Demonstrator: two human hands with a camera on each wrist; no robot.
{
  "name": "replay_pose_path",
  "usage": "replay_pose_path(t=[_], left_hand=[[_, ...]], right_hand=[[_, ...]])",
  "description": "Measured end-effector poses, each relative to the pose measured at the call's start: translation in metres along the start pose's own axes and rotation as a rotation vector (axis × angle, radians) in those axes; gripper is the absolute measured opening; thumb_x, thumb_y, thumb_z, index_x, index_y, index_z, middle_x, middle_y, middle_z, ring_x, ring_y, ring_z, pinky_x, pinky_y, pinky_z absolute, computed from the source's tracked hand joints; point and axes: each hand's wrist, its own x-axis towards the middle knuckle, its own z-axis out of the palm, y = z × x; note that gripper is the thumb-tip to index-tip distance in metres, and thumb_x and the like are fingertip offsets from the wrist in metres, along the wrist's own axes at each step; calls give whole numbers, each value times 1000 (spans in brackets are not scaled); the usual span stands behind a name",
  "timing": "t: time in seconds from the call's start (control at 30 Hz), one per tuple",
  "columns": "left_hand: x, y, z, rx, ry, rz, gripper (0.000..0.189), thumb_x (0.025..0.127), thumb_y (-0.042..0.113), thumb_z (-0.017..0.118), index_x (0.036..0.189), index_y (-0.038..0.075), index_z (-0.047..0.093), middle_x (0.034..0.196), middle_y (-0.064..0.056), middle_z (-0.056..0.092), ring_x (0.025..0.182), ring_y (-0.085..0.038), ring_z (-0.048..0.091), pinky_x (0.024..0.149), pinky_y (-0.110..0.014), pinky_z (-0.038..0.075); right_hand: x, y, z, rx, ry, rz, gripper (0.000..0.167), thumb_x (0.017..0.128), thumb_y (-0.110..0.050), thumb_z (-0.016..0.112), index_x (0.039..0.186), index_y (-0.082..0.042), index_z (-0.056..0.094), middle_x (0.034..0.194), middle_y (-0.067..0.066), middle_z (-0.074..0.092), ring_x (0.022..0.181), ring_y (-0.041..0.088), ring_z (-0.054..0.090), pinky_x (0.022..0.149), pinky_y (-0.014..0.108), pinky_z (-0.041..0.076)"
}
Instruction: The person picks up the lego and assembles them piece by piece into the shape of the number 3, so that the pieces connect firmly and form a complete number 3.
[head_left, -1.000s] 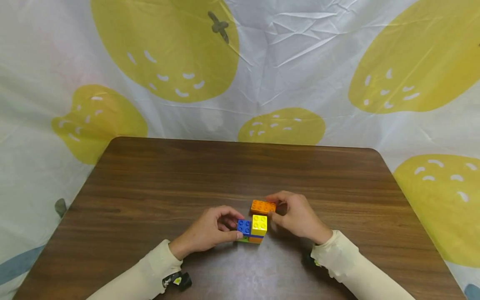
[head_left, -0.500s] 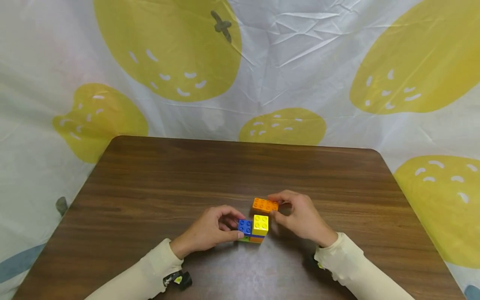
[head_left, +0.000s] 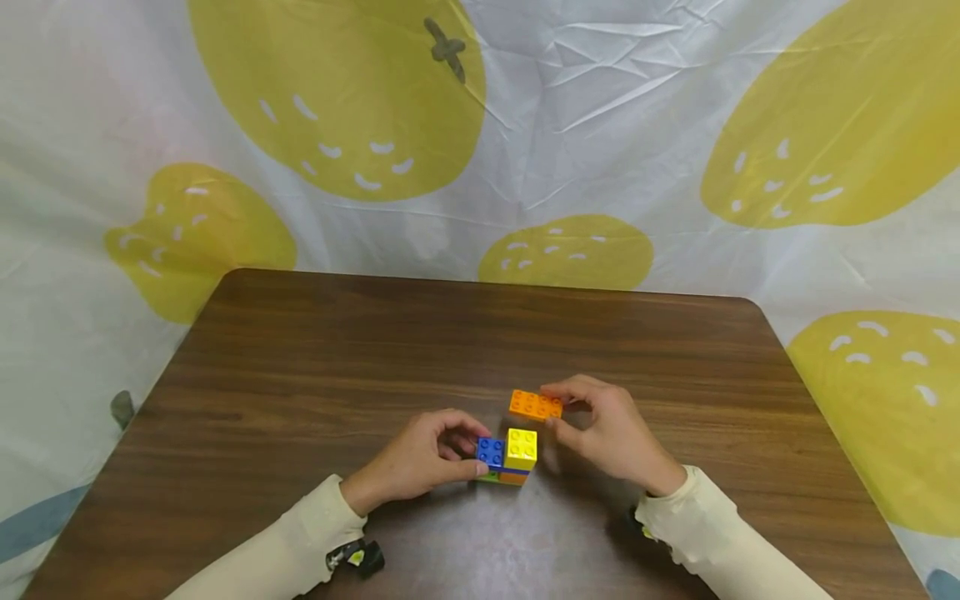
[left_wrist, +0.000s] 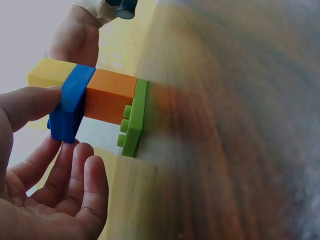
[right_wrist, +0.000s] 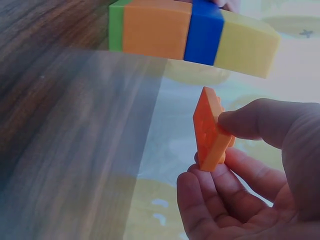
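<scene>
A stack of toy building bricks stands near the middle of the table: a thin green brick [left_wrist: 136, 117] at the bottom, a thick orange brick [left_wrist: 109, 95] on it, then a blue brick [head_left: 491, 452], and a yellow brick [head_left: 521, 450] on top at the right. My left hand [head_left: 416, 460] pinches the blue brick's overhanging end between thumb and fingers. Behind and right of the stack, my right hand [head_left: 613, 435] holds a thin orange brick [head_left: 534, 405] by its right end, studs up. The right wrist view shows this brick [right_wrist: 209, 131] raised off the table, apart from the stack.
The brown wooden table [head_left: 337, 333] extends around both hands. Its far edge meets a white curtain [head_left: 420, 242] printed with large yellow fruit. A small dark device [head_left: 358, 557] is strapped at the left wrist.
My right hand has drawn the thin orange brick slightly up and to the right, away from the stack. The left hand keeps its grip on the blue brick, almost unmoved.
</scene>
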Motion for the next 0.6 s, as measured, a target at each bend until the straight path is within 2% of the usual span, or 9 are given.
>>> replay_pose_path(t=[0.4,0.6], left_hand=[[0,0,1,-13,4,6,36,90,18,85,123,8,73,113,-8,74,98,-19,68,83,-24,61],[0,0,0,2,6,3,37,91,20,85,124,9,73,114,-8,74,98,-19,69,83,-24,61]], right_hand=[[-2,-11,-8,-22,28,-30,40,84,-1,83,123,-6,76,117,1,77,95,15,72,85,43,63],[-3,-16,-12,-18,34,-42,40,83,-2,84,122,-6,76,117,-1,77,95,13,72,85,37,63]])
